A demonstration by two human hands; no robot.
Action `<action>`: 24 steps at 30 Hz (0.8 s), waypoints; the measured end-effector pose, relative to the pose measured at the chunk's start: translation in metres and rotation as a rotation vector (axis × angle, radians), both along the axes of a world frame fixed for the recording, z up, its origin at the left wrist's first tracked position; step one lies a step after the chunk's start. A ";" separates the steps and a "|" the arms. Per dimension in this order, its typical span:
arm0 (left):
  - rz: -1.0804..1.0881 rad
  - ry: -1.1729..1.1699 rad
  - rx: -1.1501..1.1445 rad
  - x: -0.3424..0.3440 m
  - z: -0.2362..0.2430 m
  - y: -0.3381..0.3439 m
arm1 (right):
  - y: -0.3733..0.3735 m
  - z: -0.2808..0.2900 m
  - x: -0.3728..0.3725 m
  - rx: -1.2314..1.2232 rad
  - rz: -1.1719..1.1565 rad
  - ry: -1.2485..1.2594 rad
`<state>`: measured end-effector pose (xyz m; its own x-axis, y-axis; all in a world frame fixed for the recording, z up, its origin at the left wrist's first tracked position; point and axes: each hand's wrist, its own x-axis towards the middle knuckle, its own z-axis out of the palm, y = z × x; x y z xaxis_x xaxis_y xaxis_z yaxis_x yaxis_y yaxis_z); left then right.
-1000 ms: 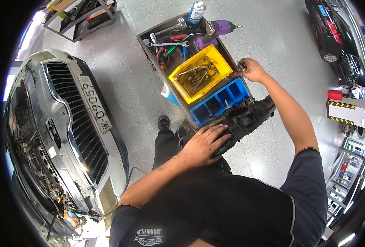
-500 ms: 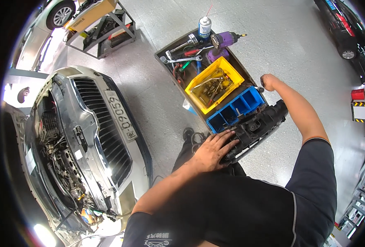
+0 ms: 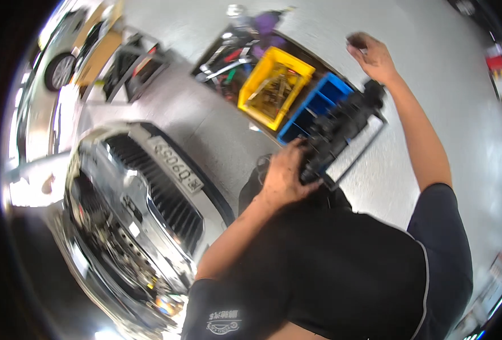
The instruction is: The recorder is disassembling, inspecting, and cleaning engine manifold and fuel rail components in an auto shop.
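My left hand (image 3: 285, 174) grips the near end of a long black car part (image 3: 333, 133), its fingers over the top. The part looks like ribbed plastic with a thin bar along one side, and it is tilted up at its far end. Beyond that end, my right hand (image 3: 374, 58) is raised, apart from the part. Its fingers are curled, with something dark at their tips that is too blurred to name. Behind the part sits a blue divided bin (image 3: 302, 118), partly covered by it. Next to this is a yellow bin (image 3: 251, 85) of metal fasteners and small tools.
Both bins stand in a dark tool tray (image 3: 202, 67) with wrenches and a purple power tool (image 3: 267, 22). On the left is a car front (image 3: 160, 198) with its engine bay exposed. A metal cart (image 3: 140, 68) with boxes stands farther back. A red object (image 3: 494, 62) is at far right.
The whole view has shifted and blurred. The black part is tilted more steeply, with my left hand still on it. My right hand has moved up and away from the tray.
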<state>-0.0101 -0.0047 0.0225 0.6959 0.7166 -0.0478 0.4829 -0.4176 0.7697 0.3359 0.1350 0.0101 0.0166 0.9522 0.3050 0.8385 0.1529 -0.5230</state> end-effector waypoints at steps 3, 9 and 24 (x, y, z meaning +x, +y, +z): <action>0.280 -0.043 -0.200 0.006 0.012 0.013 | -0.076 0.028 -0.036 0.214 -0.310 0.317; 0.115 0.041 -0.234 -0.016 -0.019 0.053 | -0.245 -0.060 -0.130 -0.075 -0.772 0.474; 0.048 -0.100 -0.319 -0.050 -0.061 0.108 | -0.289 -0.086 -0.304 -0.297 -0.676 0.617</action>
<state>-0.0598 0.1031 -0.0388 0.6740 0.7089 -0.2078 0.4115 -0.1267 0.9025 0.0324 -0.1544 -0.0761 0.6671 0.7195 -0.1930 0.2648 -0.4711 -0.8414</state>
